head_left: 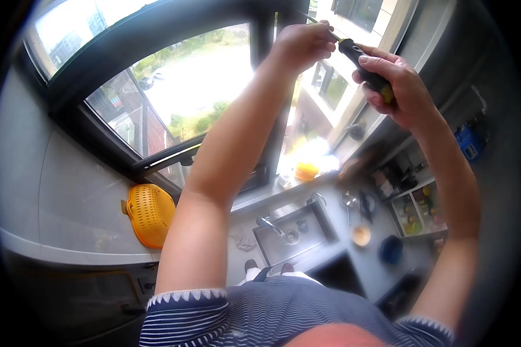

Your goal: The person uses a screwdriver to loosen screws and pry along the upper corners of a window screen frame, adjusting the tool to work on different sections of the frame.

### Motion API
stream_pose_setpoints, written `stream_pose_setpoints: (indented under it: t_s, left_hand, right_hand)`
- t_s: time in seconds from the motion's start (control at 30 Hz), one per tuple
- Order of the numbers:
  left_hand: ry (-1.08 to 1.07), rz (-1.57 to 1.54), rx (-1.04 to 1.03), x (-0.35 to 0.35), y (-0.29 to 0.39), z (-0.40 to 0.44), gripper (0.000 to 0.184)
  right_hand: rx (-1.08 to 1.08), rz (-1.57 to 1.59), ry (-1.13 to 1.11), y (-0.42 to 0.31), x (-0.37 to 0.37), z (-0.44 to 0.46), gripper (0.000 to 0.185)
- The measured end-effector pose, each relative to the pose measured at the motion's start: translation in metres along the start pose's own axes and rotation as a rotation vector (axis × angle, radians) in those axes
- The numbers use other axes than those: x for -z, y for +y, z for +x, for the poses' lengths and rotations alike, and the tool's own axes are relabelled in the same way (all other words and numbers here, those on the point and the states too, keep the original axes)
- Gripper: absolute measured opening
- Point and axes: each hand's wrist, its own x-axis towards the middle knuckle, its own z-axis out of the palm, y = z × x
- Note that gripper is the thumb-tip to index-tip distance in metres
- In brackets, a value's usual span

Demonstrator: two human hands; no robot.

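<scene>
A screwdriver [362, 63] with a black and yellow handle is raised high at the window frame [264, 34]. My right hand [402, 84] is closed around its handle, the thumb lying along the side. My left hand [304, 46] has its fingers bent round the thin metal shaft, just ahead of the handle. The shaft slants up and left toward the top of the dark frame. Its tip is too small and too near the frame's edge to make out.
Below are a steel sink [295, 234] with a faucet [270, 225], and a yellow strainer basket [150, 215] on the left counter. A blue object [470, 144] hangs at right. A rack of jars [414, 211] and a dark blue bowl [391, 250] stand lower right.
</scene>
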Motion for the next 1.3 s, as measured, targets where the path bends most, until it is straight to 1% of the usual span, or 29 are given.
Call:
stream_pose_setpoints:
  t_s: [0.03, 0.07, 0.1, 0.13, 0.17, 0.23, 0.27, 0.37, 0.4, 0.43, 0.5, 0.53, 0.6, 0.63, 0.67, 0.7, 0.73, 0.77, 0.8, 0.83, 0.87, 0.9, 0.97, 1.0, 1.07, 1.1, 1.2, 1.27, 1.3]
  left_hand:
    - [0.029, -0.064, 0.066, -0.002, 0.002, -0.004, 0.02]
    - [0.014, -0.045, 0.07, -0.004, 0.003, -0.008, 0.02]
    - [-0.002, -0.025, 0.072, -0.006, 0.005, -0.012, 0.02]
    - [-0.019, -0.003, 0.074, -0.007, 0.006, -0.014, 0.02]
    - [-0.033, -0.067, 0.064, -0.01, 0.003, -0.012, 0.02]
    - [-0.061, -0.198, 0.047, -0.019, -0.006, -0.007, 0.021]
    - [0.011, -0.109, -0.015, -0.021, -0.009, -0.004, 0.018]
    - [-0.093, 0.024, -0.197, -0.01, -0.021, 0.005, 0.016]
    - [-0.123, 0.049, -0.239, -0.004, -0.024, 0.008, 0.015]
    - [-0.152, 0.073, -0.281, 0.002, -0.028, 0.012, 0.015]
    - [-0.132, 0.06, -0.242, 0.0, -0.025, 0.005, 0.016]
    - [-0.111, 0.039, -0.202, -0.001, -0.024, 0.001, 0.017]
    - [-0.037, -0.051, -0.043, -0.011, -0.013, -0.008, 0.021]
    - [0.023, 0.205, -0.084, -0.011, -0.004, -0.009, 0.021]
    - [0.084, 0.461, -0.122, -0.006, 0.006, -0.011, 0.021]
    - [0.145, 0.718, -0.158, 0.003, 0.015, -0.013, 0.022]
    - [0.28, 1.288, -0.716, 0.027, 0.016, -0.007, 0.026]
    - [0.37, 1.634, -1.106, 0.052, 0.031, 0.001, 0.03]
    - [0.369, 1.878, -1.143, 0.067, 0.053, -0.003, 0.04]
    - [0.476, 1.897, -1.006, 0.052, 0.068, -0.02, 0.01]
    - [0.455, 2.061, -0.955, 0.062, 0.077, -0.018, 0.011]
    - [0.533, 2.156, -0.727, 0.062, 0.081, -0.009, 0.011]
    - [0.482, 2.023, -0.927, 0.065, 0.08, -0.007, 0.013]
    - [0.505, 2.025, -0.936, 0.065, 0.08, -0.007, 0.014]
    - [0.549, 2.026, -0.955, 0.063, 0.078, -0.005, 0.016]
    - [0.559, 2.041, -0.924, 0.061, 0.078, -0.005, 0.017]
    - [0.589, 2.078, -0.825, 0.058, 0.079, -0.003, 0.018]
    - [0.612, 2.086, -0.751, 0.05, 0.08, -0.006, 0.019]
    - [0.56, 1.999, -0.627, 0.042, 0.08, -0.011, 0.018]
  right_hand:
    - [0.014, -0.105, -0.003, -0.002, 0.003, 0.002, 0.047]
    - [0.046, -0.234, 0.016, -0.01, 0.004, 0.002, 0.044]
    - [0.064, -0.398, 0.084, -0.016, 0.005, 0.003, 0.045]
    - [0.111, -0.672, 0.074, -0.026, 0.005, 0.002, 0.045]
    - [0.159, -0.947, 0.063, -0.033, 0.007, 0.002, 0.045]
    - [0.657, -1.456, 0.103, -0.021, 0.021, 0.018, 0.044]
    - [0.917, -1.699, 0.123, -0.02, 0.02, 0.02, 0.044]
    - [0.509, -1.375, 0.099, -0.022, 0.011, 0.007, 0.045]
    - [0.334, -0.859, -0.057, -0.024, 0.012, 0.005, 0.048]
    - [0.251, -0.589, -0.03, -0.021, 0.013, 0.002, 0.049]
    - [0.078, -0.051, 0.019, -0.01, 0.011, -0.004, 0.051]
    - [0.04, 0.07, 0.045, -0.004, 0.01, -0.002, 0.051]
    - [0.036, -0.123, 0.047, -0.003, 0.018, 0.001, 0.048]
    - [0.034, -0.219, 0.046, -0.003, 0.02, 0.003, 0.047]
    - [0.088, -0.376, 0.099, -0.008, 0.017, 0.003, 0.042]
    - [0.137, -0.548, 0.107, -0.017, 0.017, 0.002, 0.039]
    - [0.235, -0.789, 0.116, -0.022, 0.017, 0.004, 0.038]
    - [0.332, -1.03, 0.127, -0.024, 0.019, 0.006, 0.037]
    - [0.542, -1.293, 0.137, -0.022, 0.021, 0.009, 0.037]
    - [0.756, -1.554, 0.144, -0.018, 0.024, 0.012, 0.037]
    - [0.978, -1.81, 0.147, -0.016, 0.023, 0.013, 0.037]
    - [0.969, -1.886, 0.173, -0.013, 0.019, 0.011, 0.038]
    - [0.954, -2.038, 0.228, -0.007, 0.006, 0.003, 0.038]
    - [0.952, -2.0, 0.252, -0.005, 0.008, 0.004, 0.039]
    - [0.897, -1.818, 0.24, -0.004, 0.011, 0.004, 0.037]
    - [0.866, -1.726, 0.234, -0.004, 0.012, 0.003, 0.037]
    - [0.829, -1.668, 0.258, -0.005, 0.008, 0.006, 0.033]
    - [0.847, -1.683, 0.266, -0.009, 0.005, 0.01, 0.03]
    - [0.855, -1.694, 0.268, -0.011, 0.004, 0.011, 0.029]
